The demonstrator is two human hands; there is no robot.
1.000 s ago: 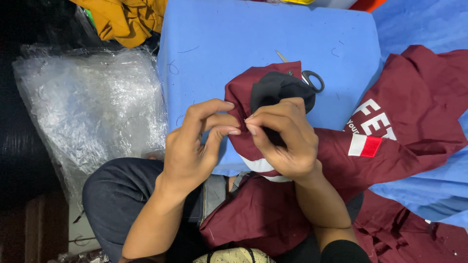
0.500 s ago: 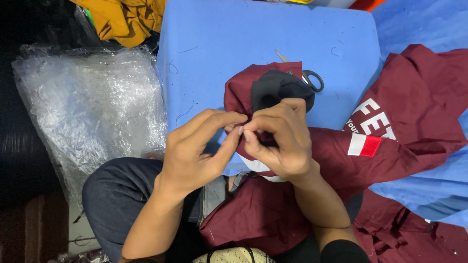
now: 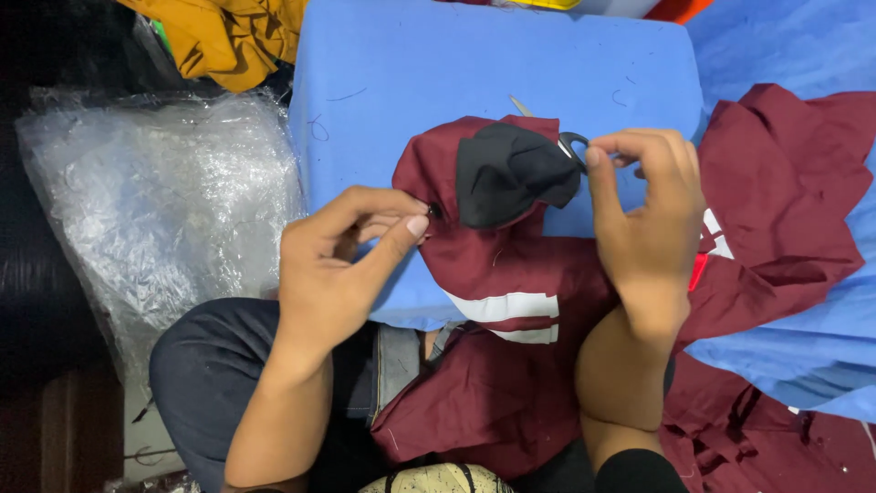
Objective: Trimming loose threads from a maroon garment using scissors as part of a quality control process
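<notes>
Seemingly, a maroon garment (image 3: 511, 274) with a black lining (image 3: 506, 173) is pinched by the left hand (image 3: 342, 274) and right hand (image 3: 652, 215) fingertips, best kept taut and flat on the blue pad (image 3: 438, 82).

This looks like a small garment workshop. A blue padded surface (image 3: 411, 73) with stray thread ends on it carries a maroon garment (image 3: 511, 274) with white stripes and a black lining, with scissors (image 3: 573, 144) half hidden beside it. More maroon pieces (image 3: 776, 183) lie heaped at the side, mustard-yellow fabric (image 3: 228, 36) is piled beyond, and clear plastic packing bags (image 3: 155, 201) are stacked nearby
</notes>
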